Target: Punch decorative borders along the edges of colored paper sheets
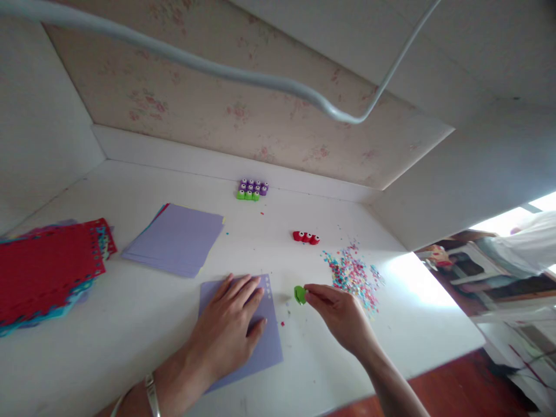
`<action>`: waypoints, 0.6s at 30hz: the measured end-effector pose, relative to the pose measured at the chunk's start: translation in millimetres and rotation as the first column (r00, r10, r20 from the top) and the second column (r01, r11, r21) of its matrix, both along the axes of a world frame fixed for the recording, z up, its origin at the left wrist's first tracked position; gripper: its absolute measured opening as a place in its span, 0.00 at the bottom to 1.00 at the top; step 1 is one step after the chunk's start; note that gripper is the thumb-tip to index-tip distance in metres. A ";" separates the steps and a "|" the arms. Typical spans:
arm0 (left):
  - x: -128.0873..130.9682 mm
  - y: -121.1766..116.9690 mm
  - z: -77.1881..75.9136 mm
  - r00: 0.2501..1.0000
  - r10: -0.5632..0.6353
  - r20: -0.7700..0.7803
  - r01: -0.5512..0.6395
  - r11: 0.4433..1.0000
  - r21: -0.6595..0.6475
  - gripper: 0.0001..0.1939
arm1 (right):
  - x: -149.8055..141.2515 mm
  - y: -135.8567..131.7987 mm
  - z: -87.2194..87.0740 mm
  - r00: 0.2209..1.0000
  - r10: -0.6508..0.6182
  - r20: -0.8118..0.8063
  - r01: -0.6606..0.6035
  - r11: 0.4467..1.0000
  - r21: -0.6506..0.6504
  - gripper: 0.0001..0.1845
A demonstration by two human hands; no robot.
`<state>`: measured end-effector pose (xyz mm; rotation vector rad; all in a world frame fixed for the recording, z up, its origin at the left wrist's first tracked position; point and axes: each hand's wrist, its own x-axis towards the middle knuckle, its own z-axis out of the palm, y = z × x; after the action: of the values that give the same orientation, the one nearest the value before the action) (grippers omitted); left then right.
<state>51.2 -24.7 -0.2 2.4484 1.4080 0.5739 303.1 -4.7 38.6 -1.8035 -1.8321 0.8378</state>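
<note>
My left hand (232, 324) lies flat with fingers spread on a lilac paper sheet (271, 347) on the white table (130, 324). Small punched holes run along the sheet's right edge. My right hand (339, 310) pinches a small green paper punch (299, 294) just right of the sheet, at table level. A heap of coloured paper confetti (354, 275) lies right behind that hand.
A stack of lilac sheets (176, 237) lies at mid-left. Red and teal punched sheets (47, 269) sit at the far left. Three red punches (306, 237) and a cluster of purple and green punches (251, 189) stand further back. The table edge runs along the right.
</note>
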 end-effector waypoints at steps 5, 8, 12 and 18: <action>-1.0 0.3 -1.1 0.999 -0.022 -0.037 0.022 1.000 -0.010 0.23 | 33.7 20.4 -11.4 0.987 -0.114 -0.110 0.116 0.993 0.010 0.16; -1.0 -0.3 0.2 0.999 -0.015 -0.033 0.015 1.000 -0.020 0.23 | 45.8 31.5 -12.5 0.988 -0.135 -0.077 0.138 0.990 0.029 0.15; -0.7 -0.8 1.8 1.000 -0.005 -0.009 0.004 0.999 -0.037 0.23 | 52.7 43.7 -10.1 0.985 -0.169 -0.023 0.170 0.985 0.009 0.17; -0.8 -0.4 2.6 1.000 -0.006 0.001 0.006 0.999 -0.040 0.23 | 57.0 62.5 -5.8 0.978 -0.200 -0.054 0.202 0.979 0.019 0.20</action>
<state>50.4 -25.0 2.4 2.4200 1.3979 0.5398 360.1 57.8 32.8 -1.8953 -1.5888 0.7742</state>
